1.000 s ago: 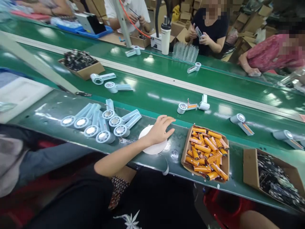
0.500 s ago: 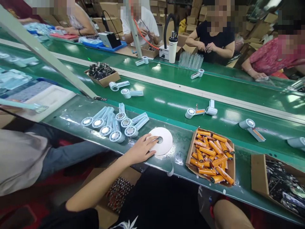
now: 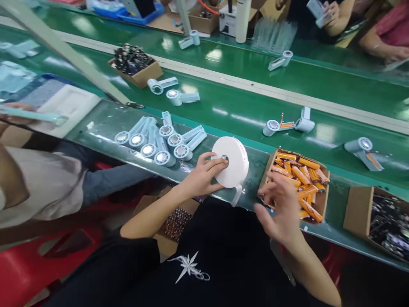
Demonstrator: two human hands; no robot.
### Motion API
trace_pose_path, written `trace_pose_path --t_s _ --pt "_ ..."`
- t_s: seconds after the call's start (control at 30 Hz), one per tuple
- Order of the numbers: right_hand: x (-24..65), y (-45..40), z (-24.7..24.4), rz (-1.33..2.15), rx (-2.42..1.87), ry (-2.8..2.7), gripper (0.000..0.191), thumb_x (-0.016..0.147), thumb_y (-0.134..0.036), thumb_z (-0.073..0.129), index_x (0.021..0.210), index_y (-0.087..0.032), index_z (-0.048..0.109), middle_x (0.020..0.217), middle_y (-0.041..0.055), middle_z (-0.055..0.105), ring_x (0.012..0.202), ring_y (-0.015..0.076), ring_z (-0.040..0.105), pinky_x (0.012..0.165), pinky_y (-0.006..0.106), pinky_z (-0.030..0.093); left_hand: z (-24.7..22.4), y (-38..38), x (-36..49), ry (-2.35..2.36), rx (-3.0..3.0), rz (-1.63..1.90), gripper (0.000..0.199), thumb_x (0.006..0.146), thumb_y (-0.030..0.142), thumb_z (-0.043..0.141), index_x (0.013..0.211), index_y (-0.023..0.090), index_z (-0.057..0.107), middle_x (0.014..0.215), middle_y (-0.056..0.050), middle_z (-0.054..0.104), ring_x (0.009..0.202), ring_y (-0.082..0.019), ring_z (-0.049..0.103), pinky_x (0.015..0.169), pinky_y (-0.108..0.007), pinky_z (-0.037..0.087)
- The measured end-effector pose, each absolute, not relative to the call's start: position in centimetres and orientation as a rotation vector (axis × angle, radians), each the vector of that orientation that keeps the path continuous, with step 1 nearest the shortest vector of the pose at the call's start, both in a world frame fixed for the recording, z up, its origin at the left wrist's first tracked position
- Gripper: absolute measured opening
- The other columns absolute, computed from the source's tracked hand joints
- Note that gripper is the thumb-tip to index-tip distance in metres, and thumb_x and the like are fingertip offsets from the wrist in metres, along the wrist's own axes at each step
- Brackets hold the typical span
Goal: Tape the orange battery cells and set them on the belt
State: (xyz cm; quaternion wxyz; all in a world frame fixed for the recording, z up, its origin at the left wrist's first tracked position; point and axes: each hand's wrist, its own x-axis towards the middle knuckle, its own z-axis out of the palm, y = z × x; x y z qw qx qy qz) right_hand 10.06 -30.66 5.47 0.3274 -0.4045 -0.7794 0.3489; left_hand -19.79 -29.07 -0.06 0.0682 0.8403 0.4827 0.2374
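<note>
A white tape roll [image 3: 234, 164] stands tilted up at the bench's front edge, its loose end hanging below. My left hand [image 3: 206, 172] grips it from the left, fingers at its centre hole. My right hand [image 3: 281, 207] is raised in front of a cardboard box [image 3: 325, 200], fingers apart and slightly blurred, nothing seen in it. Orange wrapped cells [image 3: 308, 191] fill that box. Left of the roll lies a group of light blue fan-like parts [image 3: 162, 157] with round heads and channel-shaped handles.
Beyond the bench runs a green conveyor [image 3: 223, 100] carrying several blue parts and a box of dark components [image 3: 142, 74]. Another component box [image 3: 358, 211] sits at the right. Co-workers' hands show across the line and at far left. A slanted metal post [image 3: 70, 59] crosses the left.
The view has tilted downward. My left hand has lifted the tape roll from lying flat to tilted up. My right hand has come into view over the front of the cell box.
</note>
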Motion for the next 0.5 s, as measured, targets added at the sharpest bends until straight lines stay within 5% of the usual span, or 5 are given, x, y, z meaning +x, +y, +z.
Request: trace_pose_path --t_s 0.13,0.2,0.37,0.5 --pt "8.8 -31.9 3.6 1.27 -1.039 -2.236 0.02 0.11 -0.04 0.062 0.111 -0.027 0.077 0.078 0.0016 0.077 0.066 0.0203 0.074 0.065 0.03 0.06 0.4 -29.4 -18.7 1.431 2.576 0.963 0.039 0.099 0.021 0.068 0.136 0.031 0.062 0.129 -0.008 0.076 0.14 -0.031 0.057 0.123 -0.063 0.048" --pt "8.6 -32.9 2.7 1.312 -0.97 -2.525 0.033 0.113 -0.032 0.057 0.091 -0.023 0.079 0.079 0.0032 0.079 0.071 0.0198 0.078 0.071 0.028 0.058 -0.1 -28.9 -18.6 1.468 2.476 1.03 0.041 0.097 0.024 0.072 0.136 0.033 0.061 0.129 -0.007 0.075 0.14 -0.032 0.059 0.12 -0.064 0.052" --pt "11.8 -34.1 4.3 1.211 -1.078 -2.963 0.048 0.102 -0.062 0.072 0.114 -0.017 0.083 0.093 0.0103 0.084 0.083 0.0273 0.081 0.071 0.031 0.058 -2.6 -27.6 -18.7 1.629 1.985 1.167 0.065 0.09 0.041 0.081 0.15 0.036 0.056 0.148 -0.01 0.061 0.141 -0.037 0.059 0.085 -0.049 0.073" --pt "17.4 -32.1 7.8 0.652 -1.398 -2.677 0.03 0.113 -0.028 0.056 0.135 -0.022 0.076 0.124 0.0091 0.082 0.112 0.0259 0.077 0.096 0.036 0.059 -3.7 -28.2 -18.2 1.607 1.993 1.199 0.068 0.088 0.04 0.084 0.151 0.039 0.057 0.148 -0.008 0.061 0.144 -0.038 0.056 0.085 -0.047 0.074"
